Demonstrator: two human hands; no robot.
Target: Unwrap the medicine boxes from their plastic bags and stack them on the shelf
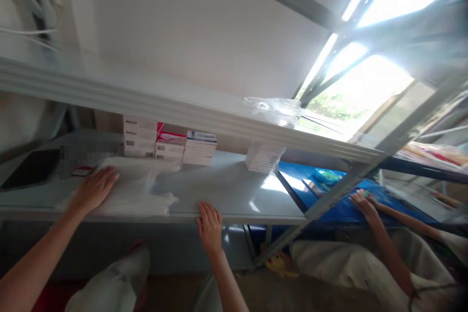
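Note:
My left hand (pixel 95 187) lies flat, fingers stretched out, on a stack of clear plastic bags (pixel 133 187) at the left of the grey metal shelf (pixel 215 190). The fingers of my right hand (pixel 210 224) rest over the shelf's front edge, stretched out and holding nothing. Behind the bags stand stacked white boxes (pixel 139 139), pink-topped boxes (pixel 170 144) and a stack of blue-and-white boxes (pixel 199 148). Farther right, a plastic-wrapped pack of white boxes (pixel 263 157) sits apart. Near my left hand lies a small dark and red item (pixel 82 170).
A dark flat phone or tablet (pixel 31 169) lies at the far left. An upper shelf (pixel 183 107) crosses above, with a crumpled plastic bag (pixel 274 107) on its edge. At right, past the slanted post (pixel 340 190), another person's hands (pixel 365 202) work over a blue surface (pixel 387 200).

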